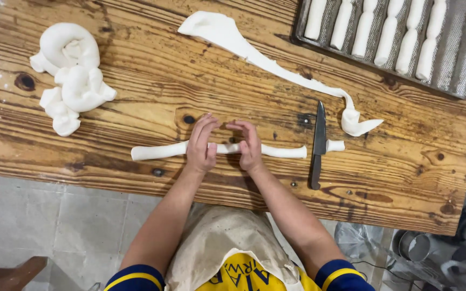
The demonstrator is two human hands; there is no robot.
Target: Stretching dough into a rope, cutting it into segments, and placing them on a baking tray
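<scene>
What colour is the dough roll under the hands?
White, seen in the head view: the dough roll under both hands.

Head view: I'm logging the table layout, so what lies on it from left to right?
Dough lumps → left hand → right hand → knife → cut dough end → tray of dough sticks.
</scene>
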